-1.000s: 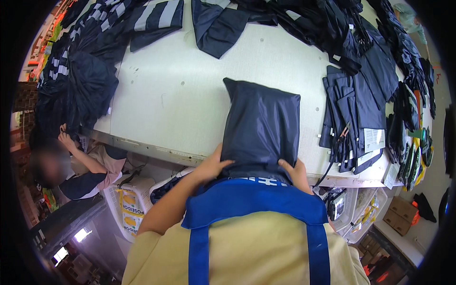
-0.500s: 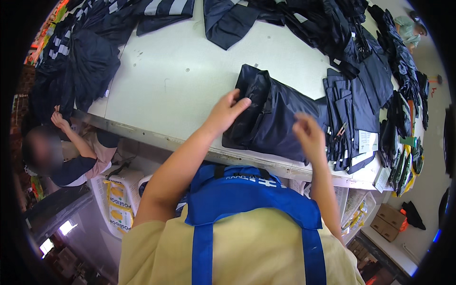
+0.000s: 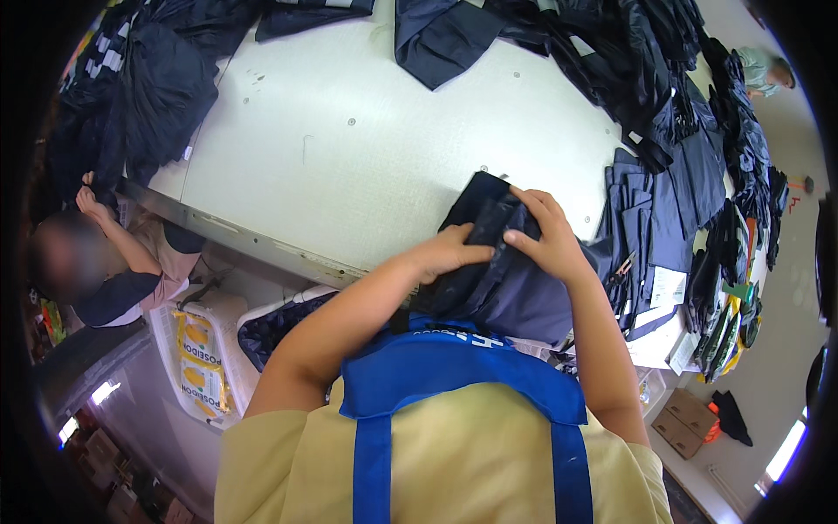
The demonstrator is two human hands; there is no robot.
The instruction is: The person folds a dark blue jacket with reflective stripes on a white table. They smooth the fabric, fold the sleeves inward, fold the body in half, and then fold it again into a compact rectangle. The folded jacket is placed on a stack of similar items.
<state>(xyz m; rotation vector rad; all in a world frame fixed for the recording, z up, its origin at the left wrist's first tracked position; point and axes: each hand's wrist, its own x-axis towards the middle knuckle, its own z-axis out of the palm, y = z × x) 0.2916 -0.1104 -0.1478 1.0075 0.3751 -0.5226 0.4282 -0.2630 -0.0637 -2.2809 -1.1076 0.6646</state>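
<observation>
A folded black garment (image 3: 528, 307) of smooth, slightly shiny cloth lies at the near edge of the table, partly hanging toward my blue apron (image 3: 463, 362). My left hand (image 3: 449, 251) grips the left side of its rolled fold, thumb on top and fingertips hidden by the cloth. On the fold's upper right, my right hand (image 3: 548, 234) pinches the cloth between thumb and bent fingers. Right of it lie several folded dark pieces (image 3: 627, 205) in a stack, with small thread snips (image 3: 623, 266) on top.
Heaps of black garments (image 3: 602, 70) line the far and right sides of the pale table (image 3: 305, 175). A printed sheet (image 3: 669, 286) rests by the stack. At left a co-worker (image 3: 113, 262) handles dark cloth (image 3: 166, 105). White bins (image 3: 229, 349) with yellow packages stand below the table edge.
My right hand has come left and up onto the fold. The garment has been pulled nearer to my body, and my left hand has moved down with it.
</observation>
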